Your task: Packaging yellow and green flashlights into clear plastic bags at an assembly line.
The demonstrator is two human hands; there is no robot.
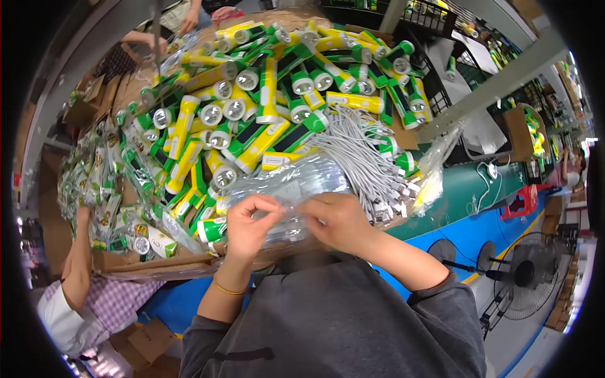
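Note:
My left hand [247, 228] and my right hand [340, 222] are close together at the near edge of the table, thumbs and fingers pinched. Between them is the thin edge of a clear plastic bag [290, 214], hard to make out against the bags below. Just beyond my fingers lies a stack of clear plastic bags [315, 173]. A bundle of white charging cables [359, 151] rests to the right of the stack, plugs toward me. Past these spreads a large heap of yellow and green flashlights [268, 91], lying every way.
Bagged flashlights [94, 183] are piled at the left, where a co-worker's arm [77, 258] reaches in. Another person's hands [189, 22] work at the far left. Black crates [432, 19] stand at the far right. A standing fan [526, 274] and red stool [523, 201] are on the right.

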